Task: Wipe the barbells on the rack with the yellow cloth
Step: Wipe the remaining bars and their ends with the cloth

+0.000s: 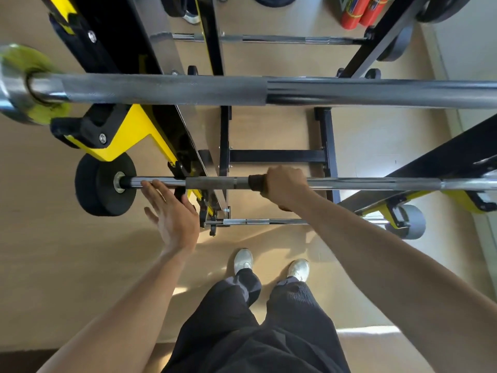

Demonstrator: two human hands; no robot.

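Gripping the middle bar [349,183], the right hand [285,185] is closing its fingers around a dark cloth [255,182] wrapped on the shaft, right of the knurled section. The left hand [172,211] is reaching open, fingers spread, fingertips touching the bar near the black plate [105,184] at its left end. A thicker bar [269,91] is lying above it on the rack [121,135].

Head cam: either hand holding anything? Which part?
The right hand is closed around the middle barbell shaft, over a dark wrap, possibly the cloth. The left hand is open, fingertips at the bar, gripping nothing.
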